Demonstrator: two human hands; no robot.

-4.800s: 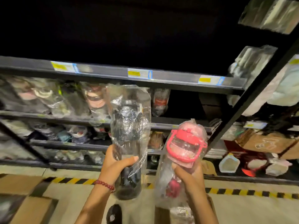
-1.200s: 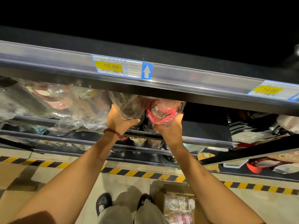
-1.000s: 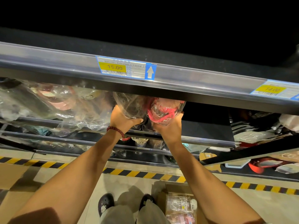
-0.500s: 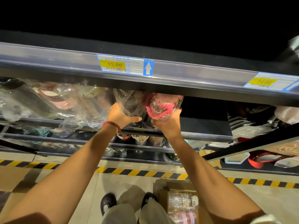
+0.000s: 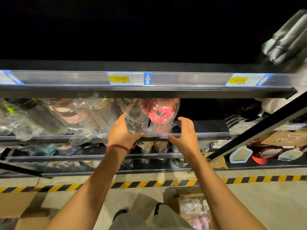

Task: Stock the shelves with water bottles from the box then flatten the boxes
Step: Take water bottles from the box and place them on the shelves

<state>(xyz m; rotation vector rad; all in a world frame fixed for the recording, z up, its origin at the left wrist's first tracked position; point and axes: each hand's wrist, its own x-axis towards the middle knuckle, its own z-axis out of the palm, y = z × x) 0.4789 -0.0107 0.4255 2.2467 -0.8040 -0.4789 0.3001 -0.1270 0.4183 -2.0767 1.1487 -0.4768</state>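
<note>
On the dim second shelf (image 5: 191,135), the left hand (image 5: 122,131) is gripping the dark wrapped bottle (image 5: 135,117) beside the standing pink bottle (image 5: 162,113), the right hand (image 5: 184,133) is hovering spread and empty, and the floor box (image 5: 187,196) is holding more bottles, unflattened.

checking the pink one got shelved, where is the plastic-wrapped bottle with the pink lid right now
In the head view the plastic-wrapped bottle with the pink lid stands on the shelf under the 15.00 price tag, right of the dark wrapped bottle, with the right hand just off it.

Two plastic-wrapped bottles upright side by side on shelf (image 5: 196,134): dark bottle (image 5: 135,117), pink-lidded bottle (image 5: 163,113).
</note>
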